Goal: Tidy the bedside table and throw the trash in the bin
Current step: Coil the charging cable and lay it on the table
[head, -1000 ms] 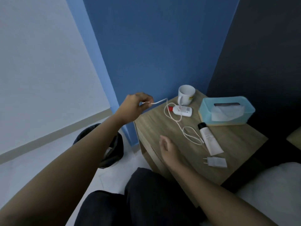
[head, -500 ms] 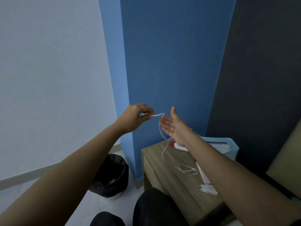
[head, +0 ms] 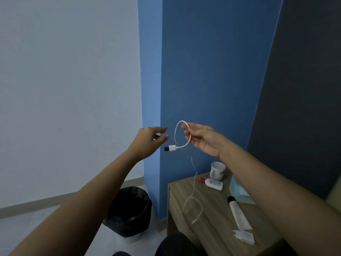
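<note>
A white charging cable point(head: 194, 183) hangs in the air above the wooden bedside table point(head: 208, 215). My right hand point(head: 203, 140) is shut on a loop of it near the USB plug point(head: 170, 148), which dangles free. The rest of the cable trails down and loops over the table top. My left hand point(head: 149, 140) hovers just left of the plug with fingers apart, holding nothing. A black-lined bin point(head: 130, 209) stands on the floor left of the table.
On the table lie a white mug point(head: 217, 169), a small white bottle with a red cap point(head: 212, 183), a white tube with a black cap point(head: 238, 212), a white charger plug point(head: 244, 236) and a teal tissue box point(head: 238, 191) partly behind my right arm. Blue wall behind.
My left hand has let go of the cable end and opened. My right hand has closed on the cable and lifted it into a loop; the view has tilted upward.
</note>
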